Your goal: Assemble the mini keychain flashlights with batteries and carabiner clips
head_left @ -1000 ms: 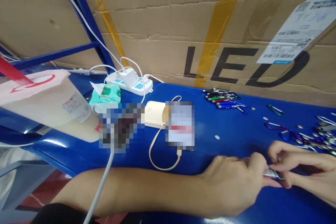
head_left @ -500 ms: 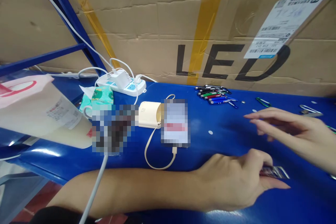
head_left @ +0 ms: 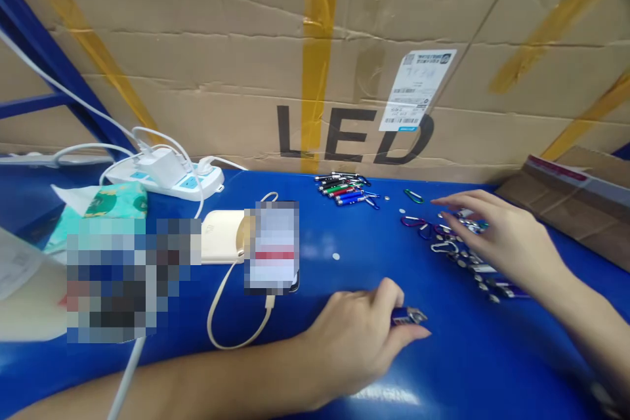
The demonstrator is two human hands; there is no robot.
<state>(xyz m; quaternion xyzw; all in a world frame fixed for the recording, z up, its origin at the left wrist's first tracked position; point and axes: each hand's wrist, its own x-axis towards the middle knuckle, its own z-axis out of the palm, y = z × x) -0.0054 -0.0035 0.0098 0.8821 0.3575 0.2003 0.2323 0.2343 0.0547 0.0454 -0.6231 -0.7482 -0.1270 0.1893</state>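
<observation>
My left hand (head_left: 357,338) is closed around a small blue flashlight (head_left: 406,317), its shiny end sticking out between thumb and forefinger low over the blue table. My right hand (head_left: 506,230) reaches over a loose pile of small metal flashlights and carabiner clips (head_left: 485,269) at the right. Its thumb and fingers are apart; whether they touch the pile I cannot tell. Further back lies a neat row of black, green, red and blue flashlights with clips (head_left: 344,190). A single green carabiner (head_left: 413,195) sits between that row and my right hand.
A phone (head_left: 273,249) and cream power bank (head_left: 221,236) joined by a cable lie left of centre. A white power strip (head_left: 197,184), tissue pack (head_left: 115,200) and pale container (head_left: 29,289) stand further left. A large cardboard box (head_left: 236,46) backs the table (head_left: 315,275).
The view has swung right, bringing the flashlight pile and a cardboard box at the right into sight. My right hand is now over the pile; my left hand stays closed.
</observation>
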